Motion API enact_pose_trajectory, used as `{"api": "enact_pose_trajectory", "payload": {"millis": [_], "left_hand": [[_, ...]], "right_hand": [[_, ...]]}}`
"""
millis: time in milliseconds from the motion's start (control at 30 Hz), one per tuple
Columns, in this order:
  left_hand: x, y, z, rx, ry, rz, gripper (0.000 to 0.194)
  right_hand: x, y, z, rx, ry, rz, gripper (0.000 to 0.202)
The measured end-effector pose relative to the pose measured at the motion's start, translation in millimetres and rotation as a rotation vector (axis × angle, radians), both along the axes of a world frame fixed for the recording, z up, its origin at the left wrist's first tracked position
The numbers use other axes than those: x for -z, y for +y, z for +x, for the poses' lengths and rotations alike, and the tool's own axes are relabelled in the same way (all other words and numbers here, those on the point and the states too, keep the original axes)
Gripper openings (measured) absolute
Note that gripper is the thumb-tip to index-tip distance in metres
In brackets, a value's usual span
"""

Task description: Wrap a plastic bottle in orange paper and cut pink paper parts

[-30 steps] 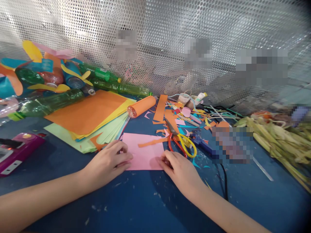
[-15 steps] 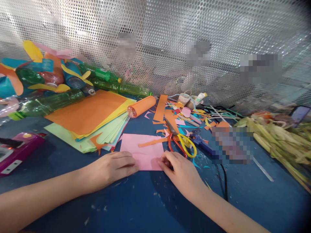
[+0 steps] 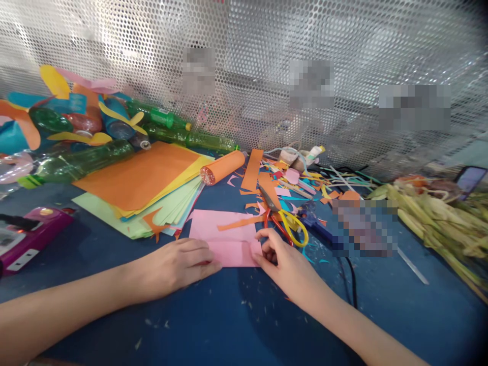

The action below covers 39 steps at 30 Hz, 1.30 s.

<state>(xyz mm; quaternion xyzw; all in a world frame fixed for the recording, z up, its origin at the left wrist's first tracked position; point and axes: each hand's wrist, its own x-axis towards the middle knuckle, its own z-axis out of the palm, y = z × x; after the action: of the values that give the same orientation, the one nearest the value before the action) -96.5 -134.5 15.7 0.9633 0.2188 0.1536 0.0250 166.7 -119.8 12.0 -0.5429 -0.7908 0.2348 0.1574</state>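
Observation:
A pink paper (image 3: 221, 223) lies on the blue table with its near edge folded over into a band. My left hand (image 3: 183, 262) has its fingers together on the left part of this fold, gripping the paper. At the right end of the fold, the thumb and fingers of my right hand (image 3: 278, 256) pinch the paper's corner. A narrow orange strip (image 3: 238, 222) rests across the pink sheet. Scissors (image 3: 292, 227) with red and yellow handles lie just beyond my right hand.
Colored sheets (image 3: 141, 173) are stacked at the left, behind a purple power strip (image 3: 38, 236). Bottles (image 3: 84, 162) line the back left. Paper scraps (image 3: 293, 178), a blue glue gun (image 3: 320, 231) with a black cord, and dry husks (image 3: 438, 223) lie to the right.
The fold along the pink paper's near edge now shows as a clear band. My right hand's fingers have shifted slightly and curl more openly over the corner.

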Motion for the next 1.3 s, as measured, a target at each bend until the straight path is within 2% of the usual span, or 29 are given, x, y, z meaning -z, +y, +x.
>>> {"api": "enact_pose_trajectory", "payload": {"millis": [367, 667, 867, 1133, 1300], "left_hand": [[-1.8, 0, 5, -0.011, -0.054, -0.004, 0.033], [0.0, 0, 4, -0.033, -0.059, -0.03, 0.034], [2.0, 0, 2, -0.012, -0.014, -0.014, 0.033], [2.3, 1, 1, -0.008, 0.043, -0.05, 0.036], [4.6, 3, 1, 0.004, 0.015, -0.078, 0.034]], "right_hand": [[-3.9, -3, -1, -0.017, -0.049, 0.005, 0.016], [-3.0, -2, 4, -0.024, -0.016, -0.033, 0.027], [-12.6, 0, 3, -0.016, -0.061, -0.05, 0.012], [0.7, 1, 2, 0.009, -0.084, 0.038, 0.008], [0.6, -1, 0, 0.011, -0.127, 0.049, 0.009]]}}
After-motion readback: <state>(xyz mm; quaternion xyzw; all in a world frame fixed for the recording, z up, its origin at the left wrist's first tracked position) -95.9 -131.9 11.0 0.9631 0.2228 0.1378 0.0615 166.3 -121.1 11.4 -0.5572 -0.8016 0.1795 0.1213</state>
